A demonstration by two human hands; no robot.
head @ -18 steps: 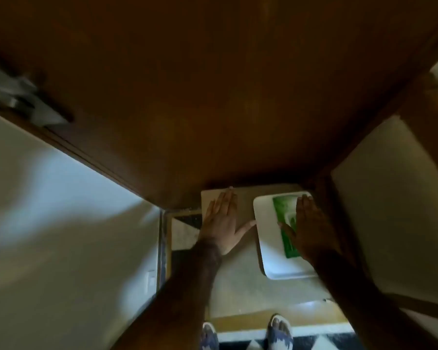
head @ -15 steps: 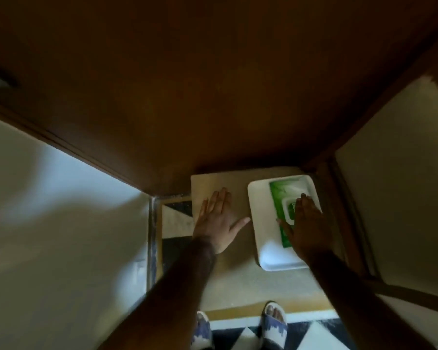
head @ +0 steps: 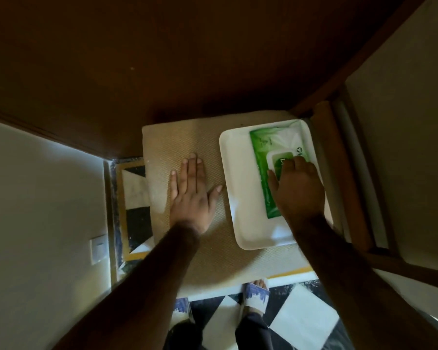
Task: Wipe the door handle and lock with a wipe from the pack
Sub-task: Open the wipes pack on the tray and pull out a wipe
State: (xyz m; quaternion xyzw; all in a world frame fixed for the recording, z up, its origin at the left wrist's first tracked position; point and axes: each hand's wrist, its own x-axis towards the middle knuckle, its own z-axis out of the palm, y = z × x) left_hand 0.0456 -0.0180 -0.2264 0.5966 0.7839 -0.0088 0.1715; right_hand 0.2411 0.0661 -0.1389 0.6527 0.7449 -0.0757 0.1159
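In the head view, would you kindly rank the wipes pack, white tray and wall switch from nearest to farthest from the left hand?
From the left hand:
1. White tray, just right of it.
2. Wipes pack, farther right, in the tray.
3. Wall switch, lower left on the wall.

left hand (head: 191,195) flat, right hand (head: 297,190) curled

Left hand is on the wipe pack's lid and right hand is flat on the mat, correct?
No, swapped. The head view shows the right hand on the wipe pack lid in the white tray, and the left hand flat on the mat.
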